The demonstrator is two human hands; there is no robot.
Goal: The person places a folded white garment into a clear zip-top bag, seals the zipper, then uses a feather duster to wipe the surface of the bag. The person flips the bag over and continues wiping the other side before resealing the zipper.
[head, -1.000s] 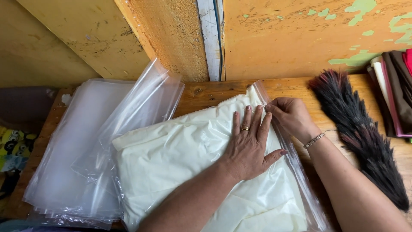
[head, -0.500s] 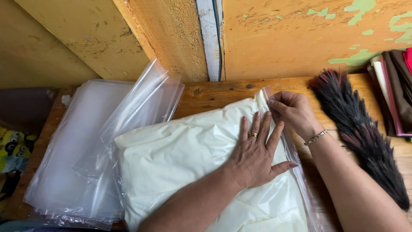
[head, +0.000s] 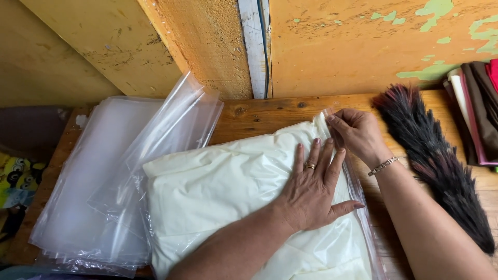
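Worn wooden table, peeling yellow wall, left hand flat on bagged cream cloth, right hand fingers pinching bag edge

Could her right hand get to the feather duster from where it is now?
Probably yes. The right hand pinches the bag edge, and the feather duster lies just beside it on bare wood, nothing between them.

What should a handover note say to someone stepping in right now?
Left hand: flat, palm down on the folded cream cloth in a clear plastic bag.
Right hand: fingertips pinch the bag's far right edge at the corner.
Bagged cloth lies on the wooden table, with a stack of empty clear plastic bags to its left and a dark feather duster to its right.
Done: cloth is inside the bag.
Left: the pinched edge looks unsealed.
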